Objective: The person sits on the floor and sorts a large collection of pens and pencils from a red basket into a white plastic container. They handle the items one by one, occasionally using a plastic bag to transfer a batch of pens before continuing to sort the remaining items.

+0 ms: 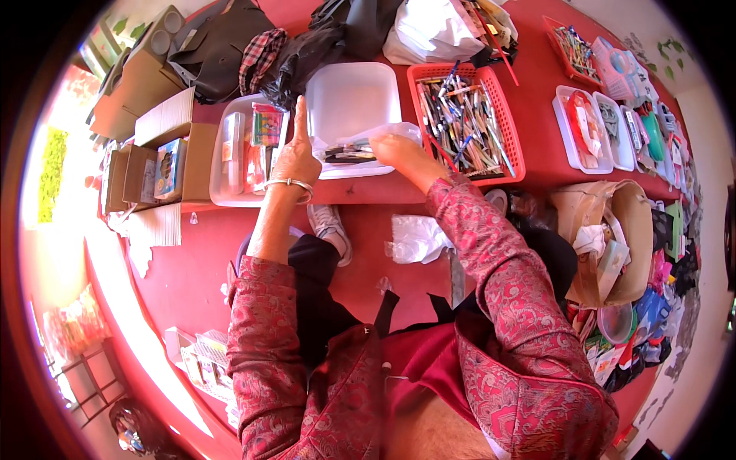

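My left hand point(296, 159), wearing a bangle at the wrist, is at the left edge of a white plastic tray point(354, 83). One finger stretches straight up; its other fingers are mostly hidden. Across the tray's near part lies a clear plastic bag point(399, 132) with a bundle of pens point(349, 152) in or under it; I cannot tell which. My right hand point(400, 156) is closed on the bag's right end, over the tray's near right corner. Just right of it stands a red basket point(518, 146) filled with many loose pens and pencils.
Left of the tray is a clear container point(221, 184) with packets, then an open cardboard box point(198, 165). Black bags point(218, 54) and a white bag point(429, 34) lie behind. At right are small tubs point(563, 115) and a large brown bag point(640, 230). A crumpled plastic sheet point(418, 236) lies below.
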The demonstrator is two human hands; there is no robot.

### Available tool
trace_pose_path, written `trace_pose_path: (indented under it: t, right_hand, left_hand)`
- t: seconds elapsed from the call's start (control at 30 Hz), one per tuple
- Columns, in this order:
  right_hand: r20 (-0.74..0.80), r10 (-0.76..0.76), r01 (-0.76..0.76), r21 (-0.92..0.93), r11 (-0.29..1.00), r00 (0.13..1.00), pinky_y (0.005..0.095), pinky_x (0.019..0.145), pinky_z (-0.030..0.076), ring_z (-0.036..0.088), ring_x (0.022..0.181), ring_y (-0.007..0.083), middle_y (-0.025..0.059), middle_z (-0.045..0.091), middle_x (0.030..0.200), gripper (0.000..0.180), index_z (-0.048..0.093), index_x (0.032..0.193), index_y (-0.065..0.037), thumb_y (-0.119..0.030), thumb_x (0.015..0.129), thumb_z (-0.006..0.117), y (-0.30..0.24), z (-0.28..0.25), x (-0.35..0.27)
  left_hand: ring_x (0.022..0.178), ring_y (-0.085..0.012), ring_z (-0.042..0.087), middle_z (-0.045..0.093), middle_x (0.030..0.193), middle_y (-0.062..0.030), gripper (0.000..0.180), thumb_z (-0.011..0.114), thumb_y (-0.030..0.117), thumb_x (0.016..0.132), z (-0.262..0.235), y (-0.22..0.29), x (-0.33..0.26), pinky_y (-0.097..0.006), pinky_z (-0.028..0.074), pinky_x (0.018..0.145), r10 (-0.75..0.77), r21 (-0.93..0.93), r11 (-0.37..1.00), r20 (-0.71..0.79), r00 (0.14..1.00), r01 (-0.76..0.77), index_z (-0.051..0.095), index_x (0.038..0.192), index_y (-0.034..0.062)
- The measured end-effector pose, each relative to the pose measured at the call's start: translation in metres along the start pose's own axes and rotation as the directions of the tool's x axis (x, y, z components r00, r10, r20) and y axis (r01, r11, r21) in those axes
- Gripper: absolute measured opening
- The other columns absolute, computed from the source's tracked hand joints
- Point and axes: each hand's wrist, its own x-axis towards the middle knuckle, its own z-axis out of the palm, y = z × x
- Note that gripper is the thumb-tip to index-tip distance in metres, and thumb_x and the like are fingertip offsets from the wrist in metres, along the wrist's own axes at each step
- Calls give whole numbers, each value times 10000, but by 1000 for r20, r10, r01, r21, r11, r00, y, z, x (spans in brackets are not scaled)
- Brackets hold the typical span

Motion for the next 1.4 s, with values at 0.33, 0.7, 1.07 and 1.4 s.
trace_pose_path:
  t: [0.33, 0.7, 1.07, 1.4]
  right_hand:
    - [701, 156, -311, 99, 945, 696, 404, 734, 445, 574, 869, 289, 159, 599, 922, 277, 632, 884, -58, -278, 788, 494, -15, -85, 30]
    - [464, -69, 169, -178, 969, 883, 382, 648, 459, 607, 781, 226, 85, 629, 840, 178, 631, 812, -80, -149, 706, 506, -70, -73, -51]
    - [495, 674, -831, 420, 366, 547, 347, 423, 462, 585, 487, 227, 134, 596, 603, 192, 608, 650, 3, -151, 700, 507, 124, -122, -113]
    - [220, 794, -797, -99, 596, 566, 358, 628, 487, 620, 706, 263, 161, 622, 744, 426, 629, 741, 7, -407, 647, 650, 66, -45, -97]
  left_hand:
    - [677, -293, 605, 594, 838, -207, 400, 538, 50, 645, -8, -5, 7, -376, 480, 617, -258, -341, 913, -55, 964, 225, 533, 1045, 64]
    - [861, -304, 574, 524, 1060, -219, 635, 558, 33, 660, 12, -10, 0, -363, 471, 710, -2, 69, 998, 125, 992, -6, 334, 1255, 46]
    - [749, -201, 616, 623, 785, -130, 177, 499, 104, 800, 5, 129, -44, -289, 461, 653, 405, -325, 864, -7, 914, -385, 556, 933, 2]
    - [841, -281, 589, 602, 879, -140, 238, 550, 215, 750, 85, 149, -85, -392, 459, 696, 350, 49, 717, 837, 420, -695, 534, 927, 56]
